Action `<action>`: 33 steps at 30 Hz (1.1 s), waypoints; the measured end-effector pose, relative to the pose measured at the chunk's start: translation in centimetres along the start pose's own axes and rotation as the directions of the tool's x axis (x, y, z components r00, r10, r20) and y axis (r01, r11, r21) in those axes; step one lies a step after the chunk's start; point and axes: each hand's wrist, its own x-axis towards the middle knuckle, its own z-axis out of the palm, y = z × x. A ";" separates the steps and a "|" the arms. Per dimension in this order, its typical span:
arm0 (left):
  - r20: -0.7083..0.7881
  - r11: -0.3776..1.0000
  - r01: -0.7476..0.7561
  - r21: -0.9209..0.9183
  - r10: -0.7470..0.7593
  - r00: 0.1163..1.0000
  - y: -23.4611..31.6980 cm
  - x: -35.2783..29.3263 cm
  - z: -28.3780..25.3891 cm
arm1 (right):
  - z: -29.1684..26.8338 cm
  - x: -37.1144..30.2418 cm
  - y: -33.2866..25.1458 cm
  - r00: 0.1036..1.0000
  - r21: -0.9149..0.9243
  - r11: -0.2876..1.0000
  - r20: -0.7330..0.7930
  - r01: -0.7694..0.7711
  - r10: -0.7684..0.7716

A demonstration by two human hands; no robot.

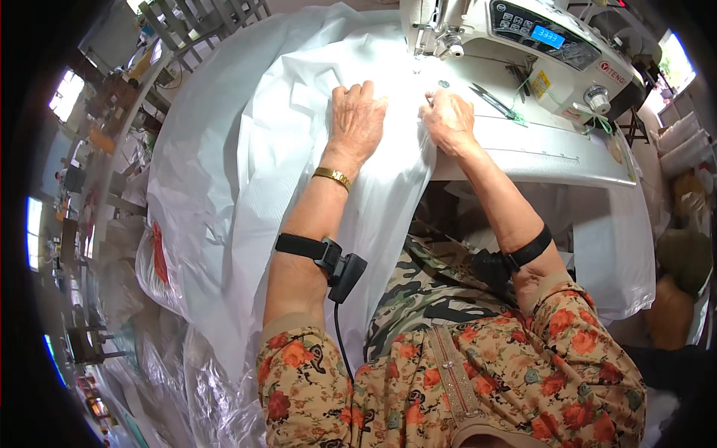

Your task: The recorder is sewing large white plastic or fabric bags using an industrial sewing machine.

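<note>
A large sheet of thin white fabric point(284, 134) runs from the sewing machine point(478, 45) down over my lap and off to the left. My left hand point(358, 116) rests on it with curled fingers, gathering the cloth just short of the needle area. Close to the fabric's right edge, my right hand point(448, 119) is closed in a pinch on the cloth. Both hands are in front of the machine's presser foot, a small gap away from it. Bright lamp light washes out the cloth there, so the seam cannot be made out.
Slim metal tweezers point(493, 102) lie on the machine bed to the right, near green thread point(517, 118). A small dark round piece point(444, 84) sits beside my right fingertips. Clear plastic wrapping point(216, 388) is heaped at the lower left. Grey chair frames point(187, 26) stand behind.
</note>
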 end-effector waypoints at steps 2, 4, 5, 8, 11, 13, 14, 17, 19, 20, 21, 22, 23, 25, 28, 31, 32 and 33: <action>-0.244 0.996 -0.027 -0.081 0.007 0.970 0.3 0.1 0.2 | 0.2 0.0 0.0 1.000 -0.021 1.000 -0.008 0.013 -0.013; -0.273 0.977 -0.171 -0.126 0.132 0.953 0.2 0.4 0.3 | 0.2 0.0 0.0 1.000 -0.045 0.999 -0.016 0.024 -0.024; -0.308 0.935 -0.315 -0.164 0.254 0.917 0.1 0.5 0.3 | 0.0 0.0 0.1 0.999 -0.047 0.998 -0.010 0.030 -0.031; -0.068 0.928 -0.258 -0.270 0.249 0.966 -0.2 0.2 0.3 | -0.6 0.3 0.2 0.998 -0.007 1.000 0.061 -0.011 0.012; -0.088 0.920 -0.266 -0.287 0.251 0.964 -0.1 0.2 0.3 | -0.6 1.8 1.6 0.980 0.096 0.988 0.168 -0.122 0.104; -0.088 0.919 -0.260 -0.296 0.245 0.966 0.1 0.3 0.3 | -0.7 2.2 2.6 0.960 0.177 0.966 0.237 -0.190 0.146; -0.083 0.918 -0.254 -0.305 0.240 0.967 0.1 0.3 0.2 | -0.5 2.2 2.8 0.960 0.175 0.966 0.237 -0.190 0.146; -0.091 0.921 -0.263 -0.285 0.248 0.965 0.1 0.1 0.1 | -0.3 1.8 2.3 0.978 0.136 0.983 0.186 -0.120 0.094; -0.088 0.918 -0.265 -0.297 0.250 0.964 0.1 0.1 0.1 | -0.9 1.2 1.4 0.974 0.089 0.987 0.193 -0.136 0.117; -0.085 0.913 -0.267 -0.307 0.253 0.964 0.0 0.1 0.2 | -1.0 1.0 1.1 0.974 0.089 0.987 0.193 -0.135 0.116; -0.085 0.914 -0.265 -0.308 0.251 0.964 0.0 0.0 0.2 | -1.1 0.8 0.7 0.973 0.066 0.988 0.196 -0.137 0.122; -0.094 0.915 -0.275 -0.295 0.258 0.961 0.0 0.0 0.3 | -1.2 0.7 0.5 0.972 0.043 0.989 0.197 -0.140 0.129; -0.104 0.916 -0.283 -0.282 0.265 0.959 -0.1 0.0 0.3 | -1.3 0.5 0.4 0.972 0.042 0.989 0.197 -0.141 0.130; -0.112 0.912 -0.290 -0.291 0.269 0.957 -0.1 0.1 0.4 | -1.5 0.3 0.2 0.976 0.029 0.993 0.194 -0.110 0.103; -0.108 0.903 -0.293 -0.315 0.272 0.956 0.0 0.3 0.4 | -1.1 0.4 1.1 0.984 0.086 0.989 0.139 -0.121 0.109; -0.098 0.890 -0.289 -0.353 0.272 0.957 -0.1 0.3 0.5 | -1.0 0.2 1.7 0.989 0.163 0.981 0.123 -0.104 0.084; -0.098 0.881 -0.290 -0.374 0.273 0.957 -0.2 0.2 0.5 | -1.1 0.1 1.8 0.988 0.163 0.981 0.126 -0.105 0.085; -0.096 0.881 -0.288 -0.375 0.272 0.957 -0.2 0.1 0.5 | -1.2 0.1 1.9 0.983 0.190 0.976 0.163 -0.110 0.079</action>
